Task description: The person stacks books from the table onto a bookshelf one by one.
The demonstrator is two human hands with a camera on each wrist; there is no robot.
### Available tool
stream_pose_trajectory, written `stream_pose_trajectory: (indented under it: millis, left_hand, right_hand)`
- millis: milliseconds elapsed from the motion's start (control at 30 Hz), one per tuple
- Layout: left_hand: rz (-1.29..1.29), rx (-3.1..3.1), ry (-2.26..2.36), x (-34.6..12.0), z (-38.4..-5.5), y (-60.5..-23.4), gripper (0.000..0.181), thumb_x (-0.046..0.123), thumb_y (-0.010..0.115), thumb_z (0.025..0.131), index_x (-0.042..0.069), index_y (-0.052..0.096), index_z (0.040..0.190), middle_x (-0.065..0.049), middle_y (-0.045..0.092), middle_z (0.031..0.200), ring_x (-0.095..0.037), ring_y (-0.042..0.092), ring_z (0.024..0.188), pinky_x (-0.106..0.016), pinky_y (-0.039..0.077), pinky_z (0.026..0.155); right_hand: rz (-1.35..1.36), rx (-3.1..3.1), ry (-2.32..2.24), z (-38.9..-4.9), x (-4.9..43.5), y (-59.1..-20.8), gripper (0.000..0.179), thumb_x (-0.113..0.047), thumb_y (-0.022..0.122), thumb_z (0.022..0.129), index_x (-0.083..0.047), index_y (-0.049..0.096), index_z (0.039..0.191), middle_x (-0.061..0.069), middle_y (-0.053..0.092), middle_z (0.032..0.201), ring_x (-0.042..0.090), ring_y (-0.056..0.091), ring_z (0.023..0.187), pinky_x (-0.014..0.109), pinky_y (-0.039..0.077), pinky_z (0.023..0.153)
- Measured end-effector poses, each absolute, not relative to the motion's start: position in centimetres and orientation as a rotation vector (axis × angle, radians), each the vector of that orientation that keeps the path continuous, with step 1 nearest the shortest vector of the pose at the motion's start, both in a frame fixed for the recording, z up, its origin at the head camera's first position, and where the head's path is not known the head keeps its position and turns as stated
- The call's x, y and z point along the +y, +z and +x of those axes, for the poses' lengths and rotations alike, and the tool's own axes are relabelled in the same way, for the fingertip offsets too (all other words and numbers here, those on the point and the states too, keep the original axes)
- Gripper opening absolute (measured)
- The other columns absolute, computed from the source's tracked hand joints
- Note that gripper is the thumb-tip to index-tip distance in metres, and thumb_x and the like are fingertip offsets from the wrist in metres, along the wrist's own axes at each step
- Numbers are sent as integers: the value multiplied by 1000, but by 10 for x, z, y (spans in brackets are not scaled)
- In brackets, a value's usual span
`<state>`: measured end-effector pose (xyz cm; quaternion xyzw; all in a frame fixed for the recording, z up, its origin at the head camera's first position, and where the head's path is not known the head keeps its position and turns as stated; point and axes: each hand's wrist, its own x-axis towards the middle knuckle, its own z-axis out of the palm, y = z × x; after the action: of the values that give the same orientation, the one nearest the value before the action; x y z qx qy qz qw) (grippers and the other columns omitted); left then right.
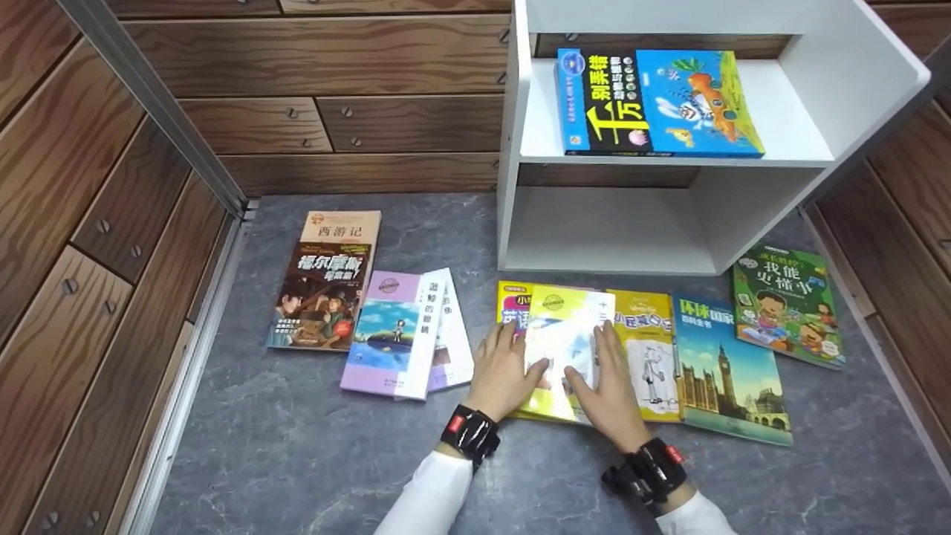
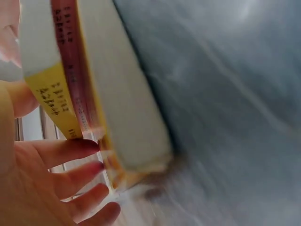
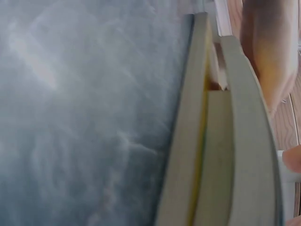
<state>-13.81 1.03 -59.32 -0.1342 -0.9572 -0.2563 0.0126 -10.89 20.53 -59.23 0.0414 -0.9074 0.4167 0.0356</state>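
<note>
A glossy yellow-and-white book (image 1: 562, 349) lies on top of several overlapping books on the grey floor. My left hand (image 1: 507, 369) spreads along its left side, thumb over the cover. From the other side, my right hand (image 1: 611, 386) rests on the right edge with its thumb on the cover too. The left wrist view shows the left fingers (image 2: 77, 181) extended beside the book edges. In the right wrist view, stacked page edges (image 3: 254, 136) fill the middle. Beneath and beside lie a yellow book with a cartoon figure (image 1: 650, 357) and a clock-tower book (image 1: 732, 379).
A white shelf (image 1: 513, 171) stands behind, with a blue children's book (image 1: 695, 104) on its upper board. On the left lie a dark detective book (image 1: 323, 297), a pale book (image 1: 342, 227) and a purple-and-white book (image 1: 386, 342). A green book (image 1: 789, 305) leans near the shelf's right side.
</note>
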Motion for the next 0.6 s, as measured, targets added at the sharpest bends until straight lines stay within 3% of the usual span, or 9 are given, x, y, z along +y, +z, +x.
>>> stream_pose_trajectory:
  millis: [300, 467, 600]
  left_hand:
    - [-431, -2889, -977, 14, -140, -591, 64, 40, 73, 96, -12, 63, 132, -23, 54, 150, -40, 48, 139, -52, 40, 117]
    - [-354, -2852, -1188, 17, -139, -586, 65, 37, 75, 95, -9, 60, 138, -22, 51, 152, -36, 53, 136, -46, 46, 113]
    - [-283, -2811, -1372, 18, -139, -580, 60, 32, 74, 97, -4, 57, 142, -18, 53, 147, -32, 62, 123, -43, 55, 101]
  right_hand:
    - [203, -2800, 1181, -107, 201, -601, 85, -32, 69, 98, 8, 26, 160, 24, 1, 172, 51, -3, 156, 75, 3, 120]
    - [209, -2791, 1173, -107, 200, -602, 85, -30, 70, 98, 9, 26, 159, 26, -2, 171, 53, -4, 155, 76, 1, 119]
    - [195, -2792, 1176, -107, 200, -602, 83, -31, 69, 99, 9, 28, 159, 27, -3, 171, 54, -5, 154, 76, 0, 119]
